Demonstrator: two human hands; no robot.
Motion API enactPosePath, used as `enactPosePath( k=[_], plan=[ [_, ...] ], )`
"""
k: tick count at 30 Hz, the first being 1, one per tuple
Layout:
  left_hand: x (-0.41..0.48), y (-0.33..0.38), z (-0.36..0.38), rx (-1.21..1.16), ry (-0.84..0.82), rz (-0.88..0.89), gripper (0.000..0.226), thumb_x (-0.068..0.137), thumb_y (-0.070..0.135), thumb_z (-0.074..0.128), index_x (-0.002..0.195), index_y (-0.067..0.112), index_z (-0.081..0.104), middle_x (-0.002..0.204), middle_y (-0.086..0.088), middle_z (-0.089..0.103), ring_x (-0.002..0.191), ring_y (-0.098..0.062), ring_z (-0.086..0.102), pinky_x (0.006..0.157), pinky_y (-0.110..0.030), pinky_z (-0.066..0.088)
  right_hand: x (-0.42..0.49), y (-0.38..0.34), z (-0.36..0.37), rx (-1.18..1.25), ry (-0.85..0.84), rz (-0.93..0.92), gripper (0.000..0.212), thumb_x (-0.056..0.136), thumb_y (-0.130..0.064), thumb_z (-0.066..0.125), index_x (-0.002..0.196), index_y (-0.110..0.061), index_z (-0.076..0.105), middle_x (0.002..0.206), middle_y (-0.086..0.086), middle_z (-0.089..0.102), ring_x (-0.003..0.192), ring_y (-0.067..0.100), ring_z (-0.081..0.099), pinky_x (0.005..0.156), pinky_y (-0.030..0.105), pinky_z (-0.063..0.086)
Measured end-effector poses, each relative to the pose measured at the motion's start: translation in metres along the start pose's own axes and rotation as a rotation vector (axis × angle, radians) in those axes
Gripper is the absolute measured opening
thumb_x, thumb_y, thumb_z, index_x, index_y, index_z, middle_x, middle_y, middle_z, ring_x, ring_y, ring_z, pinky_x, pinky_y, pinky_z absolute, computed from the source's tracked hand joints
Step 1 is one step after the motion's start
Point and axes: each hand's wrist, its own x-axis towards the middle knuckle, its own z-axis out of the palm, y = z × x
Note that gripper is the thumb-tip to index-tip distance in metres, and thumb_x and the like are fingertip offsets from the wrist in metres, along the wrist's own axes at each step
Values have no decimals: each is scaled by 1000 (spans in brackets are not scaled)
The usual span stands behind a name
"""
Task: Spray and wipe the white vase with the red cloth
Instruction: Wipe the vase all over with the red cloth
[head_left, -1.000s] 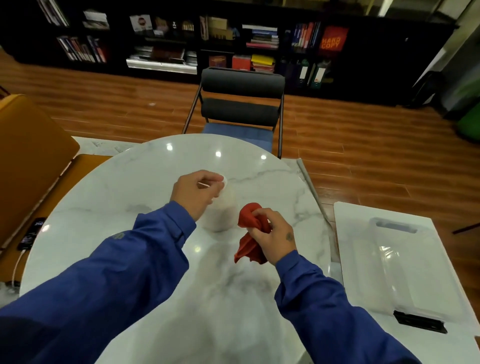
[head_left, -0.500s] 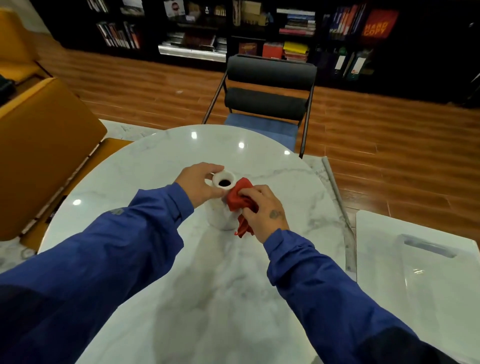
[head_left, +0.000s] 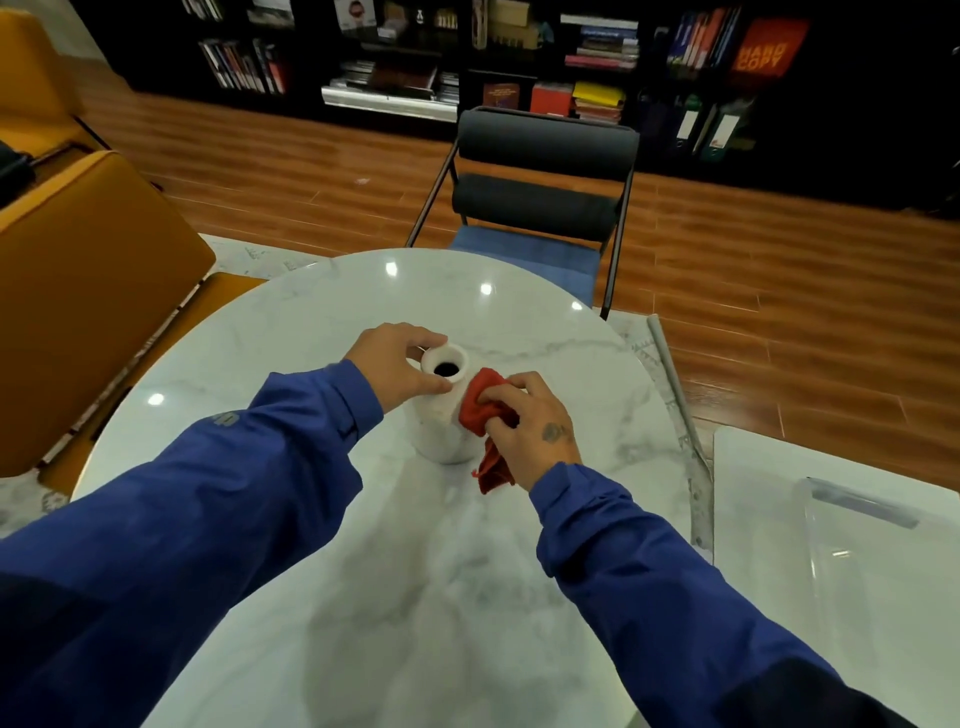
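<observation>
Fingers, right hand: curled round the crumpled red fabric cloth, which is pressed on the right shoulder of the squat white ceramic vase; a tail is left hanging.
Fingers, left hand: the vase's rim is pinched, thumb on the near side.
Place: the vase is stood on the round white marble tabletop, past its middle, towards the far edge.
Change: a second ago the cloth was held clear and the mouth covered; contact is now made, so wiping is judged begun.
Axis: upright, dark mouth pointed up.

The marble table carries a white vase.
</observation>
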Motion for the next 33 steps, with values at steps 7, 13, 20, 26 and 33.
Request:
enactPosePath(
  k=[7, 13, 20, 26, 33],
  plan=[
    [0, 0, 0, -24, -6, -2, 58, 70, 23, 82, 124, 16, 62, 125, -1, 64, 110, -16, 62, 91, -22, 44, -9, 0, 8, 56, -2, -24, 35, 83, -11, 57, 111, -30, 66, 112, -16, 47, 94, 7, 52, 84, 18, 48],
    [1, -1, -2, -22, -17, -4, 59, 69, 23, 83, 124, 16, 63, 123, 0, 65, 108, -14, 62, 89, -21, 43, 15, -8, 8, 142, 61, 62, 33, 84, -7, 57, 108, -26, 69, 109, -14, 50, 96, 5, 51, 83, 5, 41],
    [2, -1, -2, -52, -21, -13, 60, 67, 22, 84, 122, 15, 64, 120, -2, 67, 107, -15, 64, 93, -24, 46, 4, -2, 13, 92, 53, -21, 30, 81, -8, 58, 103, -25, 69, 108, -12, 54, 97, 9, 54, 84, 15, 44],
    [1, -1, -2, -43, -20, -4, 60, 67, 23, 84, 123, 15, 63, 122, -2, 65, 108, -16, 63, 92, -23, 45, 5, -4, 16, 138, 101, 21, 32, 82, -8, 57, 106, -26, 69, 108, -16, 50, 100, 9, 53, 88, 20, 45],
    [2, -3, -2, -23, -17, 2, 59, 69, 24, 83, 124, 16, 63, 124, -2, 65, 108, -17, 63, 92, -25, 45, 15, -6, 17, 132, 141, 54, 31, 82, -5, 58, 105, -23, 70, 107, -15, 54, 98, 8, 53, 86, 15, 42]
  ],
)
